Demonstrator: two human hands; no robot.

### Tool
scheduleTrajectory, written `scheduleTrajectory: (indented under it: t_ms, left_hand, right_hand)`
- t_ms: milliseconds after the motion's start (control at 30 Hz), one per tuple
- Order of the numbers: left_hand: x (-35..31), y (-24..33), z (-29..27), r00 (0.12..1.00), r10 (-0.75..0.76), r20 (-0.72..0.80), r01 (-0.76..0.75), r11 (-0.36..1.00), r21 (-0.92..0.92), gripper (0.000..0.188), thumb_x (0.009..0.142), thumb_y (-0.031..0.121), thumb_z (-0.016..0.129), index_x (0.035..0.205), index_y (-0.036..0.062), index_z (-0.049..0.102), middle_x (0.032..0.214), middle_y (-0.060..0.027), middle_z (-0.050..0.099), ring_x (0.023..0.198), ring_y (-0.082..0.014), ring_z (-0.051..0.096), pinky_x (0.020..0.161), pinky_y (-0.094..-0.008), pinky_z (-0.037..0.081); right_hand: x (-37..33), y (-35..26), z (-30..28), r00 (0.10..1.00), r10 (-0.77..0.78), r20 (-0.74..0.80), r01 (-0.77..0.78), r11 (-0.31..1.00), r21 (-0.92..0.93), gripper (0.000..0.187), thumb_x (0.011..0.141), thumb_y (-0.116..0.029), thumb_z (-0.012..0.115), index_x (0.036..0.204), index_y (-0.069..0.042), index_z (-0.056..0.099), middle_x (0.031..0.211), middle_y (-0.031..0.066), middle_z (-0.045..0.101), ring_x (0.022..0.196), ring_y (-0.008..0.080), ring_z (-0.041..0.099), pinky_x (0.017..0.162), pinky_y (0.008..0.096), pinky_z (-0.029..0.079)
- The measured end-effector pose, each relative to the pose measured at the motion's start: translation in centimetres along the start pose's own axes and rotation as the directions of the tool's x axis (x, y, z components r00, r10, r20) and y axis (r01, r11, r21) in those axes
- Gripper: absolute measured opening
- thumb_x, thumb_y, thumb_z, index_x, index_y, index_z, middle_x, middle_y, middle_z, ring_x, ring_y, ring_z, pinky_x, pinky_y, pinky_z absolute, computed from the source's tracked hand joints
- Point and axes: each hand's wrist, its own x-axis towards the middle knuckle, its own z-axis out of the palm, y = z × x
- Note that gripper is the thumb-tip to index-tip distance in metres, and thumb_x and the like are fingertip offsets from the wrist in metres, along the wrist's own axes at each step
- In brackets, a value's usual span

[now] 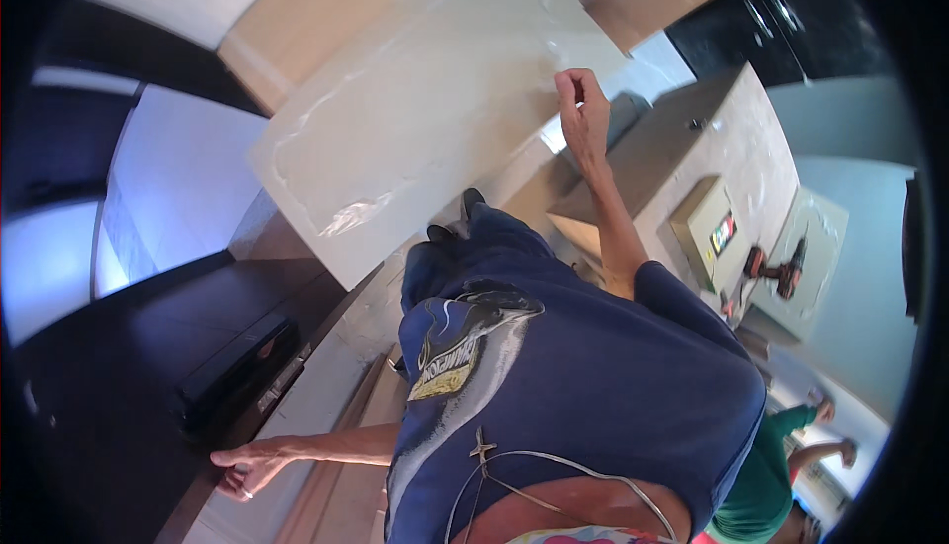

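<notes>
- Pale panel (pixel 425 99): large, rectangular, laid out ahead of the person, near edge close to the shoes (pixel 457 216). Glossy wavy streaks run round its border; glue or crinkled film, can't tell.
- Right hand (pixel 585 114): over the panel's right side, fingers curled, thumb near the fingertips. Contact with the panel unclear; anything thin in the pinch, can't tell.
- Left hand (pixel 255 463): out to the left, loosely part open, nothing seen in it, near the dark table (pixel 109 376) and black case (pixel 237 371).
- Risk: if the streaks are wet, a dragging fingertip could smear them.
- Risk: support under the panel is hidden; a one-sided push could tip or slide it, since the left hand is well away.
- Risk: a step forward could scuff the near edge.
- Risk: the right elbow swinging out could bump the wooden cabinet (pixel 682 139), shifting the yellowish box (pixel 704 233) or drill (pixel 781 269).
</notes>
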Motion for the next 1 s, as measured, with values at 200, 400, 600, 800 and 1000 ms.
scheduleTrajectory:
  t_ms: [200,400,600,800,1000]
  left_hand:
    - [-0.5,3.4,5.7,0.922,0.374,0.102,-0.352,0.918,-0.181,0.071,0.087,0.042,0.081,0.131,-0.0072,0.054,0.114,-0.0231,0.059,0.112,-0.0363,0.06,0.098,-0.0501,0.051]
    - [-7.5,6.5,13.9,0.652,0.648,0.394,-0.269,0.683,-0.679,0.068,0.088,0.039,0.08,0.131,-0.0072,0.054,0.117,-0.0245,0.058,0.115,-0.0378,0.058,0.1,-0.0514,0.049]
    - [-16.5,9.5,17.7,0.334,0.829,0.448,-0.004,0.477,-0.879,0.066,0.088,0.037,0.079,0.131,-0.0072,0.054,0.118,-0.0246,0.058,0.116,-0.0382,0.058,0.101,-0.0517,0.048]
    - [-20.0,10.9,19.6,0.214,0.886,0.412,0.098,0.4,-0.911,0.064,0.089,0.035,0.079,0.13,-0.0071,0.054,0.12,-0.0247,0.057,0.117,-0.0385,0.057,0.101,-0.052,0.048]
    - [-20.6,11.1,21.1,0.172,0.91,0.378,0.104,0.365,-0.925,0.062,0.089,0.034,0.078,0.13,-0.007,0.054,0.121,-0.0247,0.057,0.117,-0.0389,0.057,0.102,-0.0523,0.047]
  right_hand:
    - [-5.9,3.6,0.8,0.961,0.271,-0.06,-0.227,0.892,0.39,0.021,0.101,-0.023,0.067,0.109,-0.005,0.058,0.088,0.0013,0.06,0.076,0.0094,0.058,0.067,0.0246,0.05]
    - [-6.0,4.0,8.6,0.897,0.231,-0.377,-0.084,0.926,0.368,0.024,0.088,-0.016,0.076,0.096,-0.008,0.056,0.078,0.0029,0.057,0.072,0.0152,0.057,0.068,0.0329,0.05]
    - [-8.1,3.2,9.0,0.773,0.354,-0.526,-0.21,0.926,0.313,0.021,0.092,-0.023,0.07,0.094,-0.007,0.056,0.079,0.0071,0.062,0.074,0.0196,0.061,0.069,0.0365,0.05]
    - [-11.8,1.8,12.8,0.794,0.358,-0.491,-0.162,0.904,0.396,0.025,0.101,-0.026,0.064,0.092,-0.007,0.052,0.078,0.0003,0.048,0.076,0.0113,0.049,0.069,0.0319,0.044]
    - [-11.1,-0.4,11.0,0.804,0.423,-0.417,-0.239,0.873,0.424,0.032,0.104,-0.032,0.06,0.09,-0.005,0.052,0.079,0.001,0.048,0.077,0.012,0.047,0.071,0.032,0.043]
